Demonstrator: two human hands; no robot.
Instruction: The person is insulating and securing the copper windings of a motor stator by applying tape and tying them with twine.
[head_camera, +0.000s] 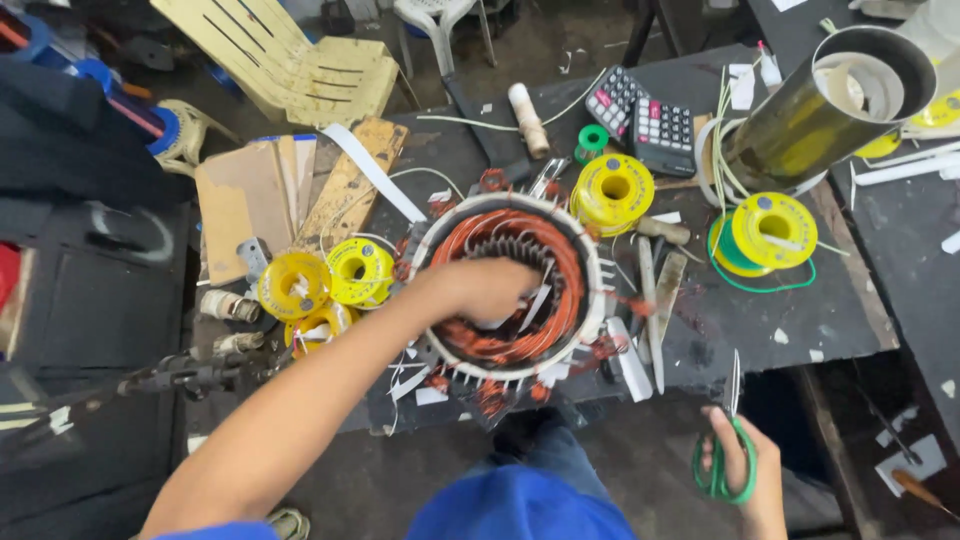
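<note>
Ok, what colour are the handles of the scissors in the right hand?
Green, on the scissors held in the right hand; seen in the head view.

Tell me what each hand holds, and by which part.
The right hand holds green-handled scissors by the handle loops, blades up. The left hand reaches into the motor stator; whether it holds anything cannot be told.

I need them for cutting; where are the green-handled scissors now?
In the head view, the scissors are at the lower right, held in the right hand beyond the table's front edge.
</note>
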